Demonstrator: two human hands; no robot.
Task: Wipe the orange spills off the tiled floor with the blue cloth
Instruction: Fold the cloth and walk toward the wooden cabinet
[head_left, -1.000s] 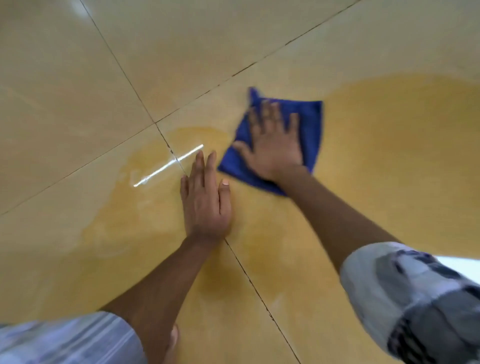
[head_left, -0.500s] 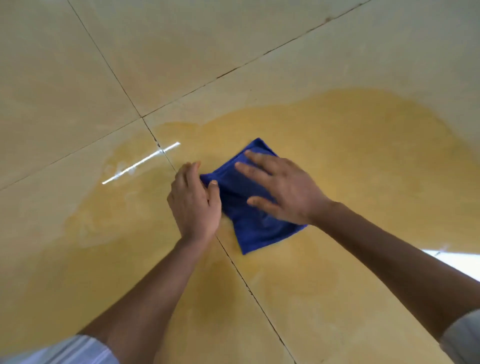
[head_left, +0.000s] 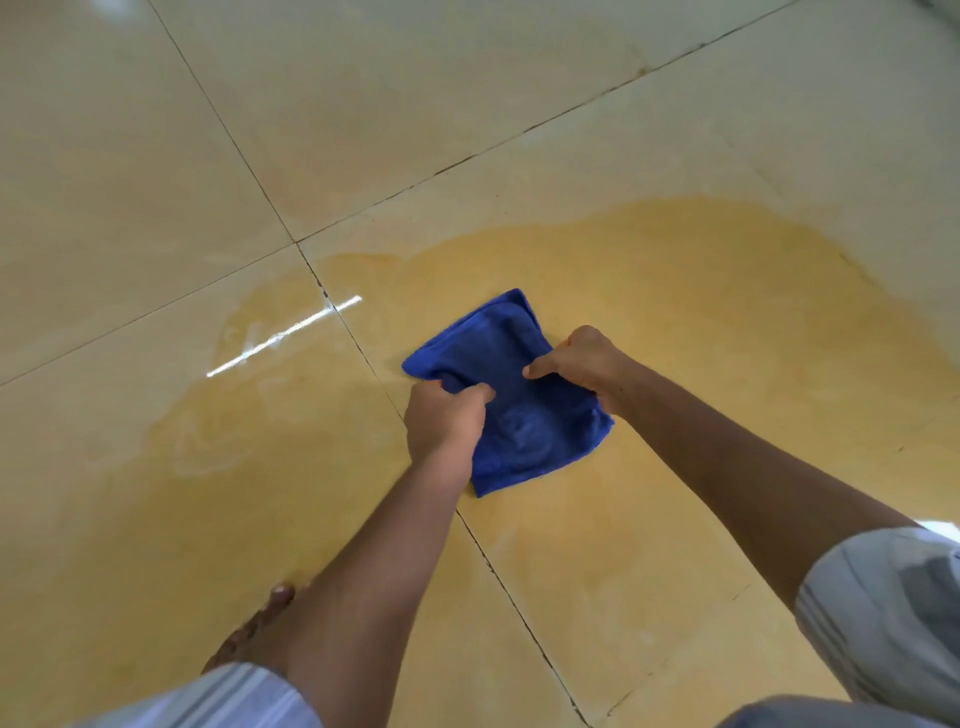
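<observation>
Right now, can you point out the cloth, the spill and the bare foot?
blue cloth (head_left: 511, 426): head view, middle of the fabric between the hands.
orange spill (head_left: 701, 291): head view, wet patch beyond the cloth.
bare foot (head_left: 254, 629): head view, toes beside the left forearm.

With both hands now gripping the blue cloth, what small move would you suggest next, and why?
Probably drag the blue cloth rightward: the left hand and right hand already pinch its sides, and the orange spill spreads widest, still unwiped, on that side of the tiled floor.

Both hands gripped the blue cloth (head_left: 511, 410) on the orange spill (head_left: 675, 291): left hand (head_left: 444, 421) at its left edge, right hand (head_left: 584, 358) at its right edge.
</observation>
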